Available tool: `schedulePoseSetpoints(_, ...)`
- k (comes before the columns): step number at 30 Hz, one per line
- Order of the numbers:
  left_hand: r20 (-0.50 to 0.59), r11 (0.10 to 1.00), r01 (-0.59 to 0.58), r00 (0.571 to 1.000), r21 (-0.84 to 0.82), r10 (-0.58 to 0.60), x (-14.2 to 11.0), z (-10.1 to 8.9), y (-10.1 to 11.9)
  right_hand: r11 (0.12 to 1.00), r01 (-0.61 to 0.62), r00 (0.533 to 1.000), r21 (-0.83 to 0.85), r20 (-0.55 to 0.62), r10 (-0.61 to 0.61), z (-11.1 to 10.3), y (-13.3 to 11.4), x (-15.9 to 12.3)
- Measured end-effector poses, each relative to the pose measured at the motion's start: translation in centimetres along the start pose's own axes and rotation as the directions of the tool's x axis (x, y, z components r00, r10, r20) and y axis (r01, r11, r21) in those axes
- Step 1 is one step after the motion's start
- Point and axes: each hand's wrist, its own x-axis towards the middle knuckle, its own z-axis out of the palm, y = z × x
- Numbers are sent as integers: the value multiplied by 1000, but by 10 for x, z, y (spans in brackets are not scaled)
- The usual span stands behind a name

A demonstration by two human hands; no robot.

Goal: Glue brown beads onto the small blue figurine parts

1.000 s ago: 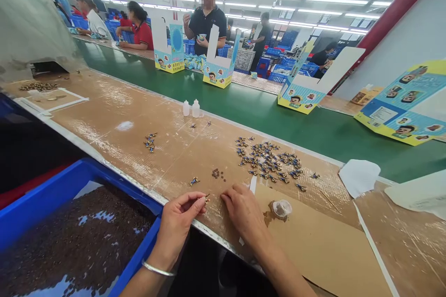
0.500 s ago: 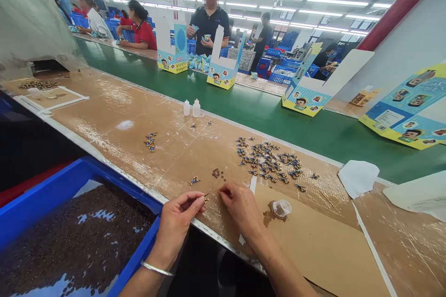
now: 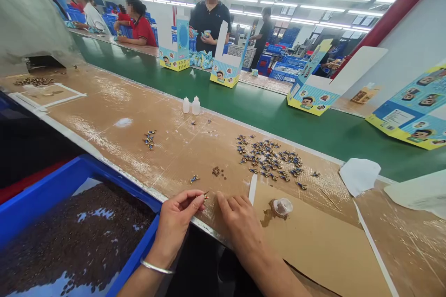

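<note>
My left hand [image 3: 183, 216], wearing a silver bangle, pinches a small painted figurine [image 3: 206, 196] between thumb and fingertips; most of it is hidden. My right hand [image 3: 240, 216] is palm down at the table edge, index finger stretched forward, the others slightly bent; its thumb is hidden and no held thing shows. Just beyond the hands lie a small cluster of brown round pieces [image 3: 218, 172] and a single blue and yellow figurine [image 3: 194, 179]. A large group of similar figurines [image 3: 268, 155] spreads to the right, with a few more [image 3: 149, 139] at left.
A blue bin [image 3: 153, 236] of small brown pieces stands at lower left. A small clear cup [image 3: 282, 206] sits on a cardboard sheet [image 3: 313, 246]. White bottles [image 3: 195, 106] stand near the green belt [image 3: 149, 81], which carries printed boxes [image 3: 225, 76]. A co-worker [image 3: 209, 18] holds small packets beyond.
My right hand has shifted slightly and turned palm down; its fingers have gone from a bent, pinch-like pose to a stretched index finger. My left hand still pinches the figurine.
</note>
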Motion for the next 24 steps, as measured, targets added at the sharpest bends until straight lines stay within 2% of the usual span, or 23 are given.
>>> schedulePoseSetpoints(5,-29,1000,-4,1000,-8,4,0,1,1,982,-147,984,115,-85,157,0,19,14)
schedulePoseSetpoints(10,-38,1000,-6,999,-18,5,3,0,-1,967,-175,975,187,-103,196,0,25,51)
schedulePoseSetpoints(15,-41,999,6,999,-32,-7,1,-1,-1,971,-158,979,180,-97,177,3,25,63)
schedulePoseSetpoints(24,-53,999,-1,999,-45,-2,-1,2,2,992,5,995,126,-97,8,0,17,50)
